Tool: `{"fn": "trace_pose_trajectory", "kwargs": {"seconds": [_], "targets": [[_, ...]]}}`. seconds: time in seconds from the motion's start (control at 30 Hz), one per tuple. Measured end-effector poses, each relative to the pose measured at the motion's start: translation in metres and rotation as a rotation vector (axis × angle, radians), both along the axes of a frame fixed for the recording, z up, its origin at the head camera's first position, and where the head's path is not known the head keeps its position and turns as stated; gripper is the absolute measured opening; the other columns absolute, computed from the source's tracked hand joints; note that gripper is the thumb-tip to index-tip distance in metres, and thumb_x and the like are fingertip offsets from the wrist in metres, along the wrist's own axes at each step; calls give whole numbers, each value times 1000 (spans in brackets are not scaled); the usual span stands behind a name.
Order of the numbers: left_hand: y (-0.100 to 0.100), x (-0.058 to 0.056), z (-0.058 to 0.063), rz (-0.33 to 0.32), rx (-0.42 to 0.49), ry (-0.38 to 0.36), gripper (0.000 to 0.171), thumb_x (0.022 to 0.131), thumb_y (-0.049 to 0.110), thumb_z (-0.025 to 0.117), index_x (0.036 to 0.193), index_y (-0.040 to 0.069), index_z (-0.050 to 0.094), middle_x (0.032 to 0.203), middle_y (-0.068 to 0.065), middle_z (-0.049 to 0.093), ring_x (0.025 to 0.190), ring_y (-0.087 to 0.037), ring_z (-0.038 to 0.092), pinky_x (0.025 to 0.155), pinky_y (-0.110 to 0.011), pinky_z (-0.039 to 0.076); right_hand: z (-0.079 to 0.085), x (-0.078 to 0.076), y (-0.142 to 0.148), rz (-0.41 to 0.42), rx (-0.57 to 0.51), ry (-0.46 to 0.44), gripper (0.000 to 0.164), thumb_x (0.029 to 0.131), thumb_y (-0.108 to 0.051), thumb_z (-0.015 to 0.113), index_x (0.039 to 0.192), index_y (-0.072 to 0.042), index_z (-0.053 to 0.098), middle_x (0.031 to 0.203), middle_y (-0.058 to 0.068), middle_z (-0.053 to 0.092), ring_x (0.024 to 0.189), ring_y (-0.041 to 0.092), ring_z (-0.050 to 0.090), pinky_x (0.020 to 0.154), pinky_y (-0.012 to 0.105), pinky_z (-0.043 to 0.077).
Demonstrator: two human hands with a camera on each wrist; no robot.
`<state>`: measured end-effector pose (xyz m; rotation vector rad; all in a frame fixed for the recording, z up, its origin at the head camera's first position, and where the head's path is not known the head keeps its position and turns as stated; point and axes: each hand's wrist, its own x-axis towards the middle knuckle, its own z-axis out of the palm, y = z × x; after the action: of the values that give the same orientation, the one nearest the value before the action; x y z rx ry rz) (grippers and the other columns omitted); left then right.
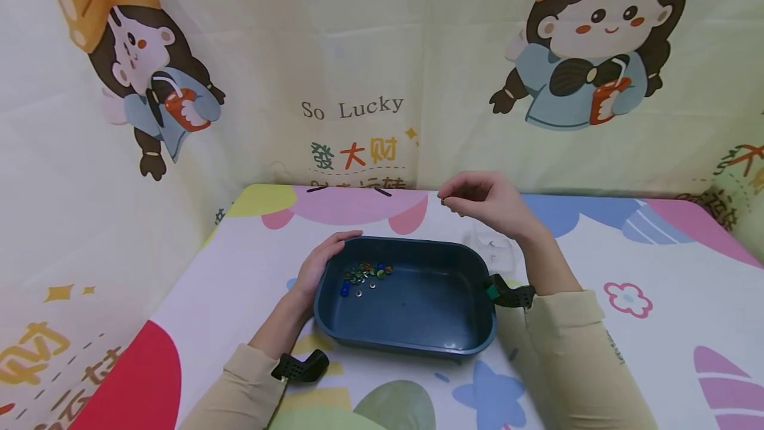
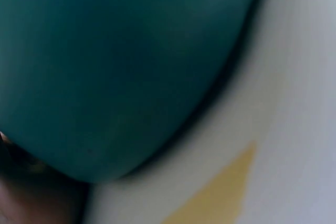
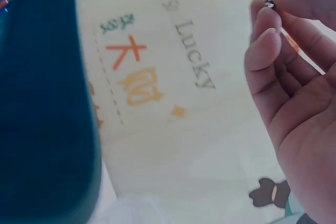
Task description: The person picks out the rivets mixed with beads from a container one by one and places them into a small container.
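A dark blue plastic basin (image 1: 412,344) stands on the table, with a small cluster of glassy beads (image 1: 361,274) in its left part, green, blue, red and clear. My left hand (image 1: 316,267) holds the basin's back left corner at the rim; in the left wrist view the basin wall (image 2: 121,77) covers most of the frame. Raised above the table behind the basin's right end, my right hand (image 1: 486,204) pinches a tiny shiny dark and silver bead (image 3: 269,3) between thumb and fingertips. Its other fingers curl loosely in the right wrist view.
A clear plastic box (image 1: 498,254) with a few tiny pieces in it sits right behind the basin, partly hidden by my right arm. Two short black strips (image 1: 382,192) lie at the table's back edge. A printed cloth (image 1: 465,85) hangs behind the table.
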<state>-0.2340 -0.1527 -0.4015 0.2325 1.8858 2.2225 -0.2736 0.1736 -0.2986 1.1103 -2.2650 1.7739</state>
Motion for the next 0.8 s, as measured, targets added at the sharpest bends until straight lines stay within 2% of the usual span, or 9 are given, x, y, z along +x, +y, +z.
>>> {"fn": "trace_pose_trajectory", "kwargs": {"seconds": [0.1,0.37,0.67,0.8], "targets": [[0,0,0,6,-5,-2,46,109,23,30,147,3,47,146,-16,49,133,-32,46,114,-46,31,0,-1,8,-21,26,-7,16,92,5,66,101,-5,74,94,10,70,77,21,63,71,27,54],[0,-1,-2,1,-8,2,46,109,24,30,147,4,48,144,-15,51,131,-31,47,112,-45,34,-2,-3,22,-80,65,-40,11,94,2,66,104,4,71,96,9,70,77,20,64,73,26,54],[-1,-2,-3,-12,-14,12,47,109,24,30,148,5,47,144,-14,51,130,-30,48,111,-42,36,-8,-5,42,-122,101,-86,11,96,0,65,102,-4,73,95,6,71,77,20,64,73,27,55],[-1,-2,-3,-13,-8,8,47,109,24,29,148,5,47,144,-15,51,130,-30,48,110,-42,37,-9,-5,48,-151,120,-118,10,96,-2,65,104,-2,72,96,3,71,80,20,64,75,27,55]]}}
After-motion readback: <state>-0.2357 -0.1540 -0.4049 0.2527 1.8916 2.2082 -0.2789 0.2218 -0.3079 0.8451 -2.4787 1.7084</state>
